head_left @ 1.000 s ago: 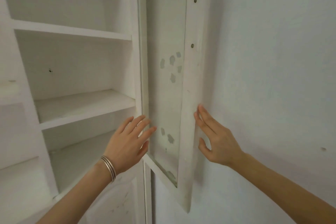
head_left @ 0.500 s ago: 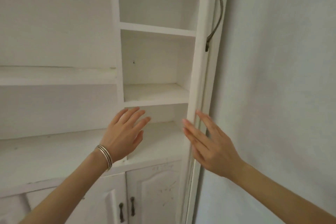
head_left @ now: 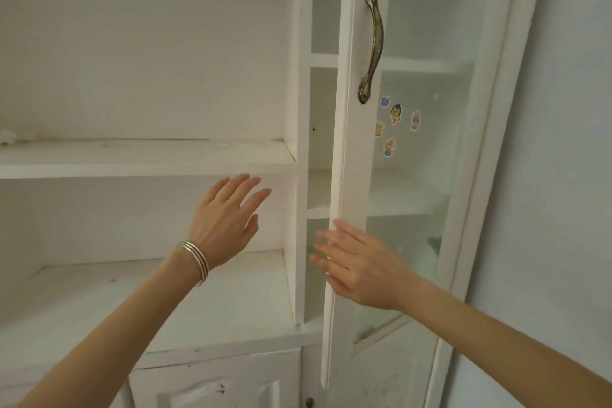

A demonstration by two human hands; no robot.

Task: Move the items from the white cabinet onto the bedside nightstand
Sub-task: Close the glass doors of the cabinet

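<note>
The white cabinet [head_left: 149, 159] fills the view, its open shelves bare. Its glass door [head_left: 351, 156] with a brass handle [head_left: 373, 40] and small cartoon stickers [head_left: 395, 124] is nearly swung against the narrow right compartment. My right hand [head_left: 357, 267] lies flat with fingers spread on the door's left edge, low down. My left hand [head_left: 228, 219], with silver bangles on the wrist, hovers open in front of the middle shelf space and holds nothing. No loose items show on the shelves.
A pale wall [head_left: 563, 175] runs along the right of the cabinet. Lower cabinet doors [head_left: 212, 384] with carved panels sit below the shelf ledge. A small scrap of debris [head_left: 8, 137] lies at the far left of the upper shelf.
The glass door has swung from wide open against the wall towards the cabinet front. My right hand moved with its edge. The view turned left.
</note>
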